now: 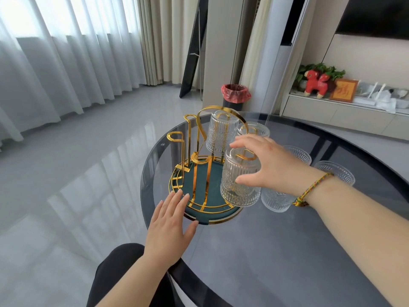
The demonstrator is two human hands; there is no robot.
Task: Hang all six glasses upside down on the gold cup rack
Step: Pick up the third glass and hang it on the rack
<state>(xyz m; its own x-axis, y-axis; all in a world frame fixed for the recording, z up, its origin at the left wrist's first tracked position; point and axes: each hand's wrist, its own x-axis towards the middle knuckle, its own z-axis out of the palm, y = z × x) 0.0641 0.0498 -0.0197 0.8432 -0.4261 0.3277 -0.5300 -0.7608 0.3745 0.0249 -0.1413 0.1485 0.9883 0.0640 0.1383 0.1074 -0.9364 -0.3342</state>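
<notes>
Three glasses (223, 129) sit inverted on the rack (194, 165); the right hand (270, 160) grips the nearest (240, 180), hiding others behind. The left hand (170, 227) lies flat and open on the tabletop (276, 251).

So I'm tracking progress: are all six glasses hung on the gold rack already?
No, the rack carries three glasses; three others stand on the table.

- You're in a home living room: sheer curtains (66, 58) cover the window left of the round glass counter (276, 251).
- Behind that counter, a media shelf (345, 111) holds a red toy horse (315, 83) and framed picture (343, 90).
</notes>
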